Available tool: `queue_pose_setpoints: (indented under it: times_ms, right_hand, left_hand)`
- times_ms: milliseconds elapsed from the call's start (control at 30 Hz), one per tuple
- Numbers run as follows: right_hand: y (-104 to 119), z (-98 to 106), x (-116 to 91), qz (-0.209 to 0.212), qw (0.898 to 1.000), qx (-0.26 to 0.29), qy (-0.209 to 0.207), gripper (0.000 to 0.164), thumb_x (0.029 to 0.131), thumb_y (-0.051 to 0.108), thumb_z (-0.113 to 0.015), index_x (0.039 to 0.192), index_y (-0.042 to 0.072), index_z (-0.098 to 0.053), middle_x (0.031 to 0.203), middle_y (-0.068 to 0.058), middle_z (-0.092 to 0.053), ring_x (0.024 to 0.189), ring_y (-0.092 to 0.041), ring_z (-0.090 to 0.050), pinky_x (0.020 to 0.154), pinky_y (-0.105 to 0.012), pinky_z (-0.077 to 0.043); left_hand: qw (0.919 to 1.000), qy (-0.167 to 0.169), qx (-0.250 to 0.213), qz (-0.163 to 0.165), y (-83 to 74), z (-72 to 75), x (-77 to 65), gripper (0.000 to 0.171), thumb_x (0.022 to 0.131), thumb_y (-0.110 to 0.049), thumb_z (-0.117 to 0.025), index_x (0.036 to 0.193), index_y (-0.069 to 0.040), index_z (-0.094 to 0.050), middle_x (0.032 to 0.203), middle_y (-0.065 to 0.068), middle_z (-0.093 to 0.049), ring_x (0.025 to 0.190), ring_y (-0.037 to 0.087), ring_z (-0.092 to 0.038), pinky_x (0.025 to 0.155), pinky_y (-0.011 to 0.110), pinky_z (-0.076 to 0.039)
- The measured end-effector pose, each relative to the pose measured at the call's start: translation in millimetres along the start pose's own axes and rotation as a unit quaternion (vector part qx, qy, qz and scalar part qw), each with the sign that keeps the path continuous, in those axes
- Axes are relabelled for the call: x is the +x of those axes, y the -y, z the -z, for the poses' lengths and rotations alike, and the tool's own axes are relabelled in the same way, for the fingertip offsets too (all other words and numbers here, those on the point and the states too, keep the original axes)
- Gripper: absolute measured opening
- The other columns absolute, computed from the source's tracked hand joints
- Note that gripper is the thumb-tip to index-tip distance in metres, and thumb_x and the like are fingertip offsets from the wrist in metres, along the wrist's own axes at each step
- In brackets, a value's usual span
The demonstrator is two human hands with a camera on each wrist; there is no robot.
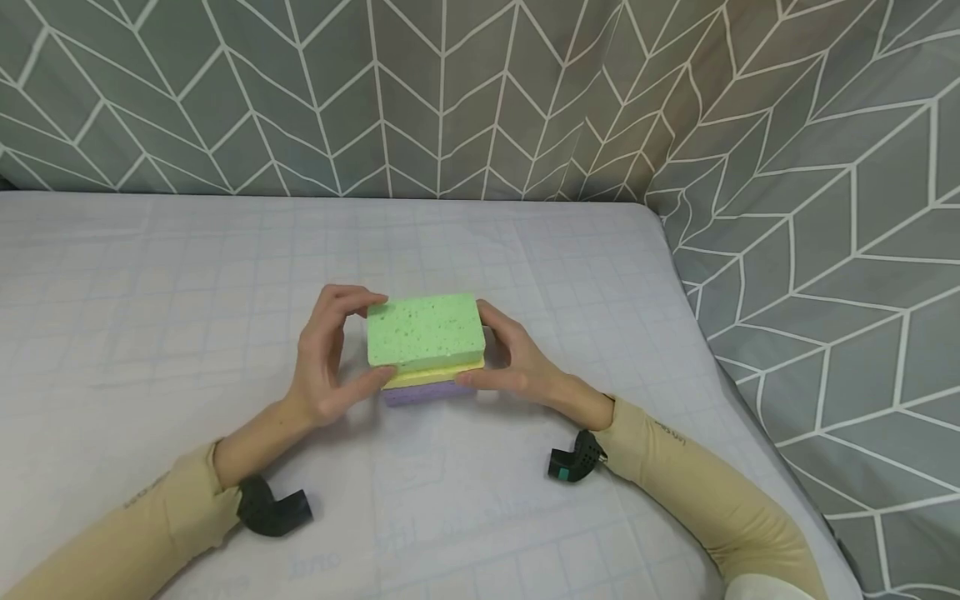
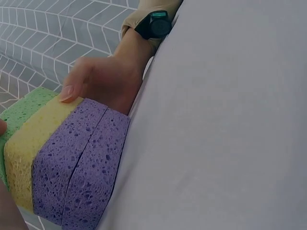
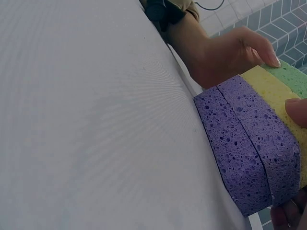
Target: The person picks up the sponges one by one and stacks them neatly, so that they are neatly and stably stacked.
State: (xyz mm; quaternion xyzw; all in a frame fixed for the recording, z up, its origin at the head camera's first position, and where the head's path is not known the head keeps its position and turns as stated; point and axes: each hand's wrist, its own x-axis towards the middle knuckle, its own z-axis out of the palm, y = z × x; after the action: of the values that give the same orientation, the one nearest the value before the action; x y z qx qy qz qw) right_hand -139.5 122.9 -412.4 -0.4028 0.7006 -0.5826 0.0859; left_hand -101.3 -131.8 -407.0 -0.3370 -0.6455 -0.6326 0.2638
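Four-sided sponges lie stacked on the white table cover: a green sponge (image 1: pixel 425 329) on top, a yellow sponge (image 1: pixel 433 375) under it, and two purple sponges (image 3: pixel 232 139) at the bottom, the lowest lying on the cover. From the left side my left hand (image 1: pixel 322 362) grips the green sponge, thumb at its front edge and fingertips at the back corner. My right hand (image 1: pixel 521 358) holds the yellow sponge by its right end, with the thumb on its front face. Its other fingers are partly hidden behind the stack.
The table cover (image 1: pixel 187 283) is white with a faint grid. Grey curtains (image 1: pixel 405 100) with white lines hang behind the table and along its right edge. Black wrist cameras (image 1: pixel 273 508) sit at both beige sleeves (image 1: pixel 675 467).
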Motion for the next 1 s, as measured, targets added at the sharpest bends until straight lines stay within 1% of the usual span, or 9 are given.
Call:
queue_pose_setpoints:
  times_ms: [133, 233, 367, 433, 567, 633, 800, 900, 1000]
  right_hand:
    - [0.5, -0.6, 0.3, -0.006, 1.000, 0.009, 0.004, 0.070, 0.081, 0.026, -0.077, 0.141, 0.005, -0.048, 0.135, -0.009, -0.055, 0.127, -0.022, -0.047, 0.120, -0.045, -0.033]
    - [0.7, -0.9, 0.4, -0.011, 1.000, 0.016, 0.009, 0.072, 0.082, 0.027, -0.077, 0.143, 0.004, -0.046, 0.136, -0.010, -0.055, 0.127, -0.022, -0.047, 0.120, -0.045, -0.033]
    - [1.2, -1.2, 0.0, -0.013, 1.000, 0.016, 0.009, 0.078, 0.083, 0.036, -0.078, 0.143, 0.003, -0.042, 0.137, -0.012, -0.053, 0.128, -0.023, -0.046, 0.121, -0.047, -0.032]
    - [1.5, -1.5, -0.3, -0.008, 1.000, 0.015, 0.005, 0.084, 0.083, 0.042, -0.078, 0.144, 0.000, -0.038, 0.140, -0.014, -0.050, 0.129, -0.025, -0.045, 0.120, -0.048, -0.032]
    - [1.6, -2.8, -1.0, 0.017, 1.000, 0.007, -0.016, 0.098, 0.083, 0.052, -0.075, 0.147, -0.004, -0.028, 0.143, -0.020, -0.042, 0.132, -0.026, -0.041, 0.119, -0.049, -0.031]
    - [0.8, -3.5, -1.1, 0.039, 0.999, -0.002, -0.034, 0.099, 0.084, 0.054, -0.073, 0.147, -0.008, -0.027, 0.142, -0.025, -0.041, 0.131, -0.026, -0.041, 0.119, -0.048, -0.032]
    - [-1.0, -4.2, 0.8, 0.101, 0.991, -0.031, -0.084, 0.087, 0.088, 0.052, -0.070, 0.139, -0.012, -0.039, 0.132, -0.029, -0.047, 0.122, -0.025, -0.045, 0.112, -0.041, -0.038]
    - [-2.3, -4.2, 1.4, 0.121, 0.987, -0.041, -0.099, 0.081, 0.089, 0.050, -0.069, 0.134, -0.013, -0.045, 0.127, -0.027, -0.051, 0.118, -0.023, -0.047, 0.108, -0.037, -0.042]
    - [-3.9, -4.0, 1.6, 0.127, 0.985, -0.045, -0.105, 0.079, 0.088, 0.049, -0.070, 0.132, -0.013, -0.047, 0.124, -0.026, -0.053, 0.115, -0.022, -0.048, 0.105, -0.035, -0.044]
  left_hand:
    - [1.0000, 0.001, -0.006, 0.001, -1.7, -0.8, -2.1, 0.062, 0.061, 0.001, -0.074, 0.117, 0.020, -0.055, 0.116, 0.013, -0.054, 0.104, 0.022, -0.049, 0.087, 0.030, -0.046]
    - [1.0000, 0.005, -0.006, -0.002, -2.6, -1.3, -2.7, 0.064, 0.060, 0.002, -0.074, 0.118, 0.020, -0.054, 0.117, 0.015, -0.054, 0.105, 0.023, -0.049, 0.087, 0.030, -0.046]
    - [0.9999, 0.010, -0.003, -0.004, -2.5, -1.9, -2.7, 0.066, 0.058, 0.003, -0.073, 0.119, 0.020, -0.054, 0.116, 0.017, -0.053, 0.105, 0.023, -0.049, 0.087, 0.031, -0.046]
    - [0.9999, 0.011, -0.003, -0.004, -2.7, -2.2, -2.5, 0.067, 0.058, 0.003, -0.073, 0.120, 0.020, -0.054, 0.115, 0.018, -0.053, 0.105, 0.023, -0.049, 0.087, 0.031, -0.046]
    - [0.9999, 0.013, -0.002, -0.003, -3.2, -2.2, -2.6, 0.067, 0.059, 0.003, -0.073, 0.121, 0.020, -0.053, 0.114, 0.021, -0.053, 0.104, 0.024, -0.049, 0.087, 0.032, -0.046]
    - [0.9999, 0.014, -0.001, -0.002, -3.1, -2.1, -2.8, 0.068, 0.059, 0.003, -0.073, 0.122, 0.020, -0.053, 0.115, 0.021, -0.052, 0.104, 0.023, -0.049, 0.087, 0.032, -0.046]
    - [0.9999, 0.016, 0.001, 0.003, -2.5, -1.8, -2.8, 0.072, 0.060, 0.003, -0.074, 0.125, 0.020, -0.051, 0.121, 0.012, -0.054, 0.105, 0.023, -0.049, 0.090, 0.031, -0.047]
    - [0.9998, 0.017, 0.001, 0.004, -1.3, -1.3, -2.9, 0.072, 0.060, 0.002, -0.074, 0.126, 0.019, -0.050, 0.124, 0.009, -0.054, 0.106, 0.022, -0.049, 0.091, 0.030, -0.047]
    - [0.9998, 0.019, -0.003, 0.002, 0.2, -0.5, -3.5, 0.071, 0.064, -0.001, -0.075, 0.127, 0.019, -0.050, 0.125, 0.010, -0.053, 0.108, 0.023, -0.049, 0.092, 0.030, -0.047]
